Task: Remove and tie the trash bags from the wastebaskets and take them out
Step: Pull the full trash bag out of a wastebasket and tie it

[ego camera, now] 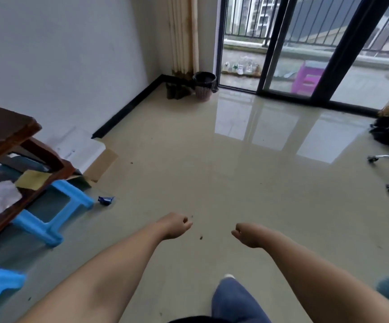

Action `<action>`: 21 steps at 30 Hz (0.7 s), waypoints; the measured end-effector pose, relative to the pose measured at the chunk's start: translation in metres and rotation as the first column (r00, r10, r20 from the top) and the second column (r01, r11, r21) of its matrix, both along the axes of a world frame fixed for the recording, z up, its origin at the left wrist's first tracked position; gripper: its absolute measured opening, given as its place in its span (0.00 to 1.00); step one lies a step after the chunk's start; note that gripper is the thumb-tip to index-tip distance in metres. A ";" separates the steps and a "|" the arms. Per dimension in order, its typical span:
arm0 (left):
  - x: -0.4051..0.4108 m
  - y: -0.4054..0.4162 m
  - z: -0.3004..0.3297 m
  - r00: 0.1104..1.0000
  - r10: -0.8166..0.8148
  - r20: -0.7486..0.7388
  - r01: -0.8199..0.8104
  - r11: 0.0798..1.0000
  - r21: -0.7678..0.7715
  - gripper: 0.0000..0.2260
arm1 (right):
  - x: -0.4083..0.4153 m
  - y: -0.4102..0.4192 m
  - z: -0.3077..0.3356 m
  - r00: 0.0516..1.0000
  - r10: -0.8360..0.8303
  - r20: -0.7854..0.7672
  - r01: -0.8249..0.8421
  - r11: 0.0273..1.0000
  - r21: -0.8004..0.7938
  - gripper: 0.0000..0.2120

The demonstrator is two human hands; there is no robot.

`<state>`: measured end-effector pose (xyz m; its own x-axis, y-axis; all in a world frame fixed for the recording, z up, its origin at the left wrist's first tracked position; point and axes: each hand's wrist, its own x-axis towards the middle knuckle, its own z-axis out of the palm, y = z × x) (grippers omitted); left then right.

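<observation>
Both the left hand (pixel 177 226) and right hand (pixel 247 234) were curled and empty, well short of the black-lined wastebasket (pixel 204 86) in the far corner; the glossy floor (pixel 212 159) looked potentially slippery underfoot.

You've got a pinkish lattice-weave wastebasket (pixel 203 91) w/ black trash bag (pixel 204 78) lining it. Floor (pixel 212 173) glossy beige, baseboard (pixel 128 110) black, wall (pixel 60 54) white. Stool (pixel 55 213) bright blue, table (pixel 7 136) dark red-brown wood. Curtain (pixel 184 33) cream/tan striped. Door frame (pixel 272 43) black. Magenta stool (pixel 307 78) outside. Your trouser leg (pixel 235 299) blue.
</observation>
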<state>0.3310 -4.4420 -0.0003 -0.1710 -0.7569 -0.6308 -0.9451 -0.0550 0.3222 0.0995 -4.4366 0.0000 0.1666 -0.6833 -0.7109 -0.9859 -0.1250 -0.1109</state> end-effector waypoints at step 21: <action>0.004 -0.569 -0.016 0.985 0.157 -0.069 -0.158 0.987 -0.013 0.13 | -0.022 -0.606 -0.011 0.997 0.051 -0.058 -0.052 0.999 -0.009 0.23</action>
